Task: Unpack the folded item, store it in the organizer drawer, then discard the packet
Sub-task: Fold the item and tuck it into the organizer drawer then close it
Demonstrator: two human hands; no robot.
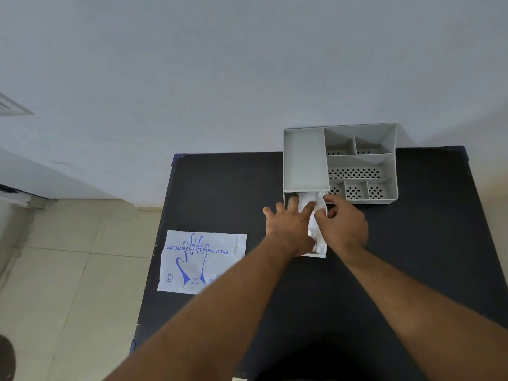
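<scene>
Both hands push the folded gloves (313, 215) into the pulled-out drawer (316, 254) at six o'clock of the grey organizer (305, 158). The left hand (288, 224) lies flat, fingers spread; the right hand (343, 224) pinches the plastic. The floppy gloves could bunch up and jam the drawer.

Setting: plain indoor room, type unclear. Evidence: bare white wall (220, 64), beige tiled floor (68, 270), black-topped table (357, 298) w/ grey desk organizer (305, 158) against wall.

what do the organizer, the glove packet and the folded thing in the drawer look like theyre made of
Organizer: likely matte grey plastic; thin rigid walls, punched floor holes.
Packet: probably thin plastic film; it lies flat, printed blue.
Folded item: crinkly translucent white film, presumably polyethylene as the packet says.
</scene>
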